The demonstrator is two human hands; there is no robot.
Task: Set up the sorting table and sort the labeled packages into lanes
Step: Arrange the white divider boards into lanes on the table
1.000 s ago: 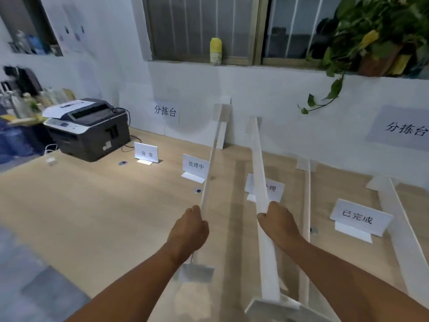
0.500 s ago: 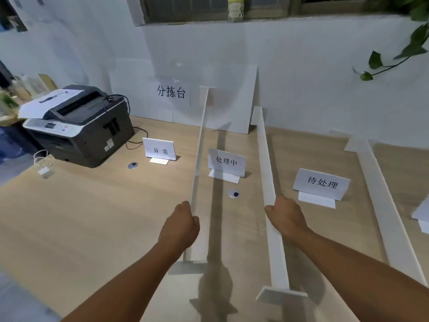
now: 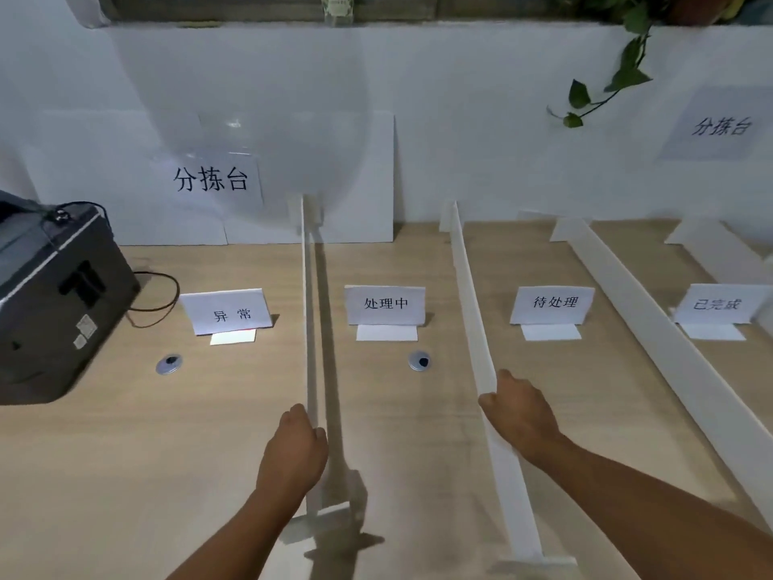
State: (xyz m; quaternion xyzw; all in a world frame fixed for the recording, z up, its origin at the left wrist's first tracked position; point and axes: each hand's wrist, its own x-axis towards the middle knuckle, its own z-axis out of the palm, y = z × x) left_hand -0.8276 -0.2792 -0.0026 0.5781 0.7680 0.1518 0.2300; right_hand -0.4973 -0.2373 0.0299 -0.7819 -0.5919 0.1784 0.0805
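- A dark grey box-shaped printer (image 3: 54, 303) sits on the pale wooden surface (image 3: 125, 454), far left of the white folded paper card reading 处理中 (image 3: 385, 305).
- A small round grey disc (image 3: 169, 364) lies well left of the 处理中 card and nearer the person.
- A white folded card reading 异常 (image 3: 228, 311) stands left of the 处理中 card, level with it.
- The left hand (image 3: 293, 450) is curled round the top edge of a thin white upright divider strip (image 3: 309, 307). The strip runs away from the person just left of the 处理中 card.
- A second grey disc (image 3: 419, 361) lies just in front of the 处理中 card.
- The right hand (image 3: 516, 412) grips the top edge of a second white divider strip (image 3: 470, 295), just right of the 处理中 card.
- A card reading 待处理 (image 3: 553, 305) stands right of the 处理中 card, beyond that strip.
- A third white divider strip (image 3: 652, 324) and a card reading 已完成 (image 3: 715, 305) sit far right of the 处理中 card.
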